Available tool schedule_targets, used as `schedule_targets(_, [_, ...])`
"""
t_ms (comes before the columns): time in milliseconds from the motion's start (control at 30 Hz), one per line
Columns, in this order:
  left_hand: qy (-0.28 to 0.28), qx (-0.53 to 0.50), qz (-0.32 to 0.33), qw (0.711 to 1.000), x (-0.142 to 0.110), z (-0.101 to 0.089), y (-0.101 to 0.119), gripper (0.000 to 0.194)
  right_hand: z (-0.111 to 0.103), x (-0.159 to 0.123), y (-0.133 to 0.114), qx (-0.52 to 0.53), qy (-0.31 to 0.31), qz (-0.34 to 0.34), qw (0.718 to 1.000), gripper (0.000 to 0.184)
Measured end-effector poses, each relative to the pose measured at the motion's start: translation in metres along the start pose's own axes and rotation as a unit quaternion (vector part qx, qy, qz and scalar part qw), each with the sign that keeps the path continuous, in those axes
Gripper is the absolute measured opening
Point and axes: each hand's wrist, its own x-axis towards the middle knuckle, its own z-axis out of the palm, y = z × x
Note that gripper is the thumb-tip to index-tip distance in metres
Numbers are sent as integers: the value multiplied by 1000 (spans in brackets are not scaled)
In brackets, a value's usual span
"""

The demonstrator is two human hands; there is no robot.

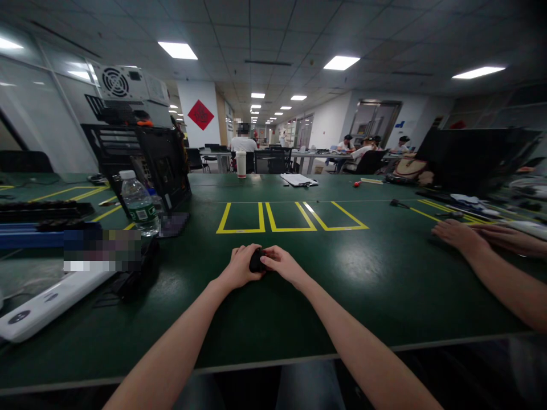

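Both my hands meet around a small, dark rounded object [257, 261] at the middle of the green table [273, 319]. My left hand [241, 265] curls about its left side, fingers over the top and thumb low at the front. From the right, my right hand [280, 263] presses its fingertips to the same object. Its exact kind is too dark and small to make out. Just beyond my hands, three yellow tape outlines [291, 229] mark the tabletop.
On the left stand a water bottle [139, 205], an open black computer case [158, 162] and a white power strip-like bar [55, 299]. A white cup [241, 165] and clipboard [299, 180] sit farther back. Another person's hands [464, 236] rest at right, near a black monitor [465, 156].
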Motion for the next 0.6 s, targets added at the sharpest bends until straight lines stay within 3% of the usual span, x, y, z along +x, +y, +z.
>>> schedule_targets(200, [2,3,0,1000,0,1,-1,58,-5,-3,-4,10,-36,-19,999,35])
schedule_targets(467, [7,2,2,1000,1,2,-1,57,0,1,0,-5,13,-31,999,28])
schedule_targets(600, [8,12,2,1000,1,3,-2,59,-1,3,2,4,-6,-1,1000,32])
